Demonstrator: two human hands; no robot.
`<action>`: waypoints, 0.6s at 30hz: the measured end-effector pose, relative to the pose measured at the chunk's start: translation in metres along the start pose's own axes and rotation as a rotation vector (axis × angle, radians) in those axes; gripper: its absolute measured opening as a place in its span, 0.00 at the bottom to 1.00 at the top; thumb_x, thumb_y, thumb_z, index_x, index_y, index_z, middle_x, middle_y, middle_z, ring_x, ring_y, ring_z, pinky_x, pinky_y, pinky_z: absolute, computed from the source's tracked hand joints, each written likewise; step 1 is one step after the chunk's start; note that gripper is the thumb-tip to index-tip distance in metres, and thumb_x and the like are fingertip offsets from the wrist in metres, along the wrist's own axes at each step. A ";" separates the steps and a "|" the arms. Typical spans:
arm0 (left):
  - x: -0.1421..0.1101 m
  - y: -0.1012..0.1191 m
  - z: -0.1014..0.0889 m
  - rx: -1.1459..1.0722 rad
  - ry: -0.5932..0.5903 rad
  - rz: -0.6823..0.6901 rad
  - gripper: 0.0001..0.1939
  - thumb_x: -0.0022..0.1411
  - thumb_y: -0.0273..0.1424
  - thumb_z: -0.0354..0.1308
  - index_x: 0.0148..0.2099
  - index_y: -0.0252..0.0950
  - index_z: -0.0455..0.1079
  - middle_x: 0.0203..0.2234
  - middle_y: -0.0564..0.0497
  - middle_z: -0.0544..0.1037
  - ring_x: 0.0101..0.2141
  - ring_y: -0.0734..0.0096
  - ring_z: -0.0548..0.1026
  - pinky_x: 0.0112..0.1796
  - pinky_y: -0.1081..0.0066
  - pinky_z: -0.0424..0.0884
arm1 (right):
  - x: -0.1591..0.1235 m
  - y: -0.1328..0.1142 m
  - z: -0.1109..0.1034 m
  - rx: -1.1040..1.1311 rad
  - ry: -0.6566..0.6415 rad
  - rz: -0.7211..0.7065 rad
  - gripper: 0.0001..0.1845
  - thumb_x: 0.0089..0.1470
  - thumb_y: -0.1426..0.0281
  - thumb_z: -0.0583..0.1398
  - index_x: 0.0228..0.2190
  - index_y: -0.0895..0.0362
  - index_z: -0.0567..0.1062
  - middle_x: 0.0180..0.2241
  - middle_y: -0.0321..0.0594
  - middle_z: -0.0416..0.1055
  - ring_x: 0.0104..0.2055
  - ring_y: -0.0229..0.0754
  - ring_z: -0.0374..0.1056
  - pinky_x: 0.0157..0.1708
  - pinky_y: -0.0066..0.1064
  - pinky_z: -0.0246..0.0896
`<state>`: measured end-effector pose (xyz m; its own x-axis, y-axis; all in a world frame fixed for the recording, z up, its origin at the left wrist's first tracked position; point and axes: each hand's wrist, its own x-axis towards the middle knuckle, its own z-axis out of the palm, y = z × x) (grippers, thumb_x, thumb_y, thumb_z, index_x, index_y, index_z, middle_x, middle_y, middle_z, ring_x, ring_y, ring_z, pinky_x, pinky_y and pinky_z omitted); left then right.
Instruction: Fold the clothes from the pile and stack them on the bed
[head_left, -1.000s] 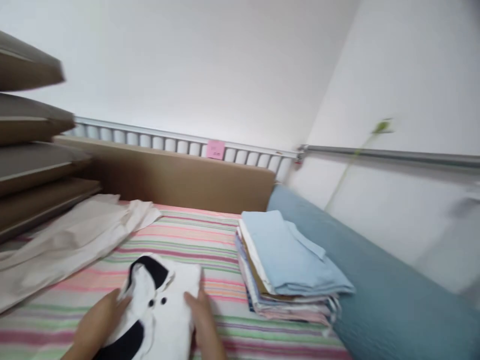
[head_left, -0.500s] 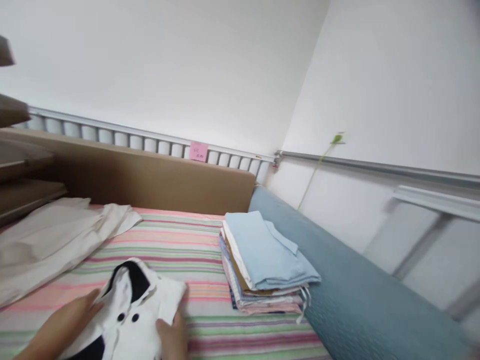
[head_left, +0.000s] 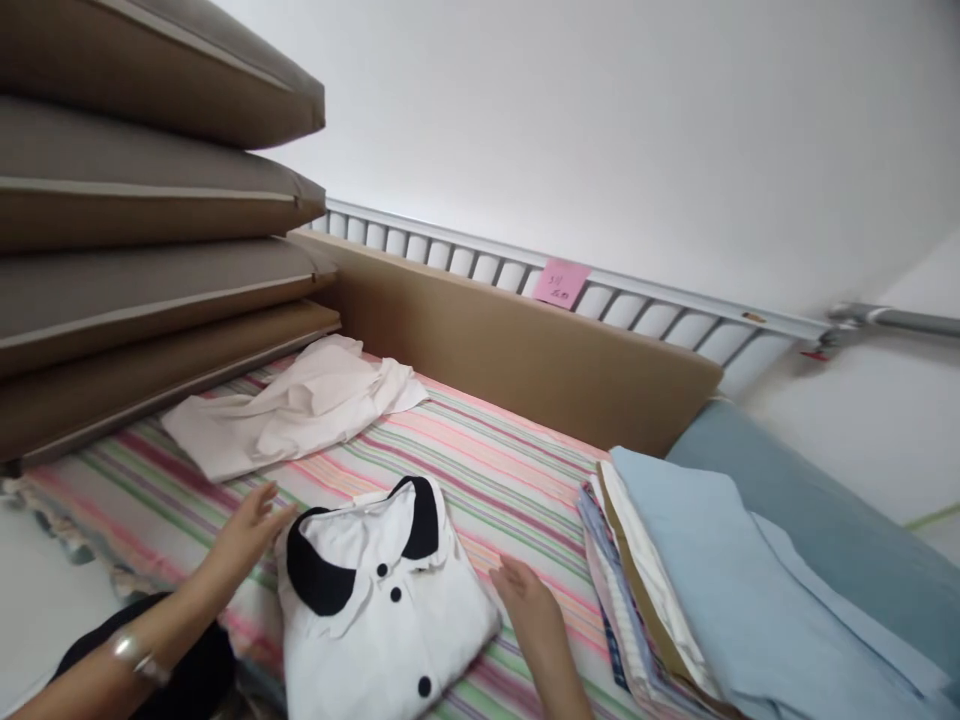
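Observation:
A white shirt point(head_left: 390, 650) with a black collar and black buttons lies folded, front up, on the striped bedspread point(head_left: 517, 500). My left hand point(head_left: 255, 525) is by the collar's left side, its fingers apart and gripping nothing; whether a fingertip touches the cloth I cannot tell. Off the shirt's right edge, my right hand point(head_left: 529, 600) is open, fingers stretched out, with nothing in it. Farther back on the left lies a crumpled white garment point(head_left: 300, 410). A pile of folded clothes point(head_left: 675, 570), light blue on top, rests at the right.
Thick brown cushions point(head_left: 150, 210) are stacked at the left. Along the back, a brown board point(head_left: 517, 350) stands before a white radiator point(head_left: 660, 315) bearing a pink note point(head_left: 562, 282). A blue-grey padded edge point(head_left: 810, 510) runs along the right side.
My view has swung left, bringing the cushions in. Both hands have let go of the white shirt, which now lies flatter, collar spread, with the hands at either side.

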<state>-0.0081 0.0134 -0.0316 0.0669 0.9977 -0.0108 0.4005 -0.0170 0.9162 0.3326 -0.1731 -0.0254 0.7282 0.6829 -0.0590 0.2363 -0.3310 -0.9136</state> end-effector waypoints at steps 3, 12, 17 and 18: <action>-0.051 -0.034 -0.013 -0.293 -0.124 -0.327 0.30 0.55 0.48 0.51 0.54 0.34 0.61 0.54 0.37 0.69 0.53 0.54 0.69 0.49 0.60 0.71 | 0.035 -0.013 0.031 0.045 -0.112 0.066 0.24 0.32 0.54 0.64 0.30 0.57 0.76 0.37 0.47 0.76 0.43 0.51 0.71 0.44 0.39 0.64; -0.081 -0.016 0.031 -0.728 -0.368 -0.443 0.17 0.45 0.40 0.62 0.39 0.39 0.71 0.38 0.44 0.80 0.44 0.53 0.76 0.48 0.56 0.70 | 0.060 -0.044 0.081 0.202 -0.784 0.284 0.24 0.35 0.50 0.65 0.27 0.58 0.78 0.30 0.50 0.77 0.36 0.52 0.74 0.38 0.39 0.66; -0.068 -0.022 0.045 -0.874 -0.343 -0.433 0.17 0.42 0.34 0.61 0.38 0.37 0.71 0.34 0.44 0.81 0.41 0.53 0.78 0.50 0.56 0.69 | 0.054 -0.049 0.092 0.198 -0.703 0.169 0.23 0.31 0.54 0.66 0.30 0.56 0.79 0.35 0.49 0.77 0.43 0.55 0.72 0.45 0.41 0.64; -0.067 -0.023 0.045 -0.884 -0.341 -0.445 0.16 0.42 0.33 0.61 0.38 0.38 0.71 0.33 0.45 0.81 0.40 0.53 0.78 0.49 0.56 0.70 | 0.053 -0.050 0.095 0.173 -0.654 0.135 0.22 0.30 0.55 0.66 0.29 0.56 0.79 0.35 0.48 0.78 0.43 0.55 0.72 0.45 0.42 0.64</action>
<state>0.0195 -0.0556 -0.0698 0.3863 0.8285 -0.4055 -0.3492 0.5383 0.7670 0.2984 -0.0583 -0.0214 0.1931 0.9137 -0.3574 0.0251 -0.3688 -0.9292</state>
